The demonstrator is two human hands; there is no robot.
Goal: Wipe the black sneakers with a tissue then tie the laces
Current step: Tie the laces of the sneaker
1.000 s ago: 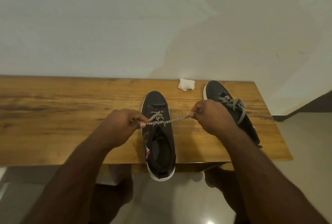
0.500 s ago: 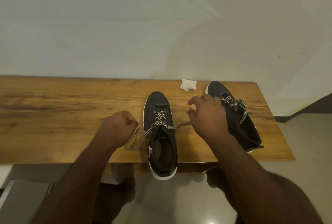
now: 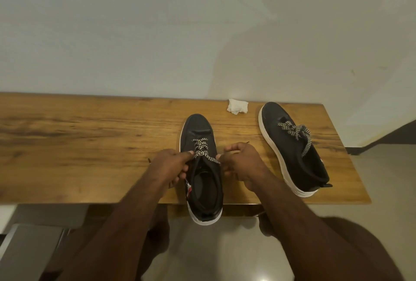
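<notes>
Two black sneakers with white soles stand on a wooden table (image 3: 90,145). The nearer sneaker (image 3: 203,181) sits in the middle, its heel hanging over the table's front edge. Its black-and-white laces (image 3: 202,150) cross over the tongue. My left hand (image 3: 171,165) pinches the lace at the shoe's left side. My right hand (image 3: 240,163) pinches the lace end at its right side. The other sneaker (image 3: 292,147) lies to the right, its laces in a bow. A crumpled white tissue (image 3: 237,106) lies near the table's back edge.
A pale wall rises directly behind the table. Below the front edge is a glossy tiled floor (image 3: 225,253). A grey metal object (image 3: 29,249) stands at the lower left. The table's right end (image 3: 351,168) lies just past the right sneaker.
Both hands have come in close to the middle sneaker from wide apart. The lace that was stretched sideways now lies short across the tongue. The view has tilted slightly.
</notes>
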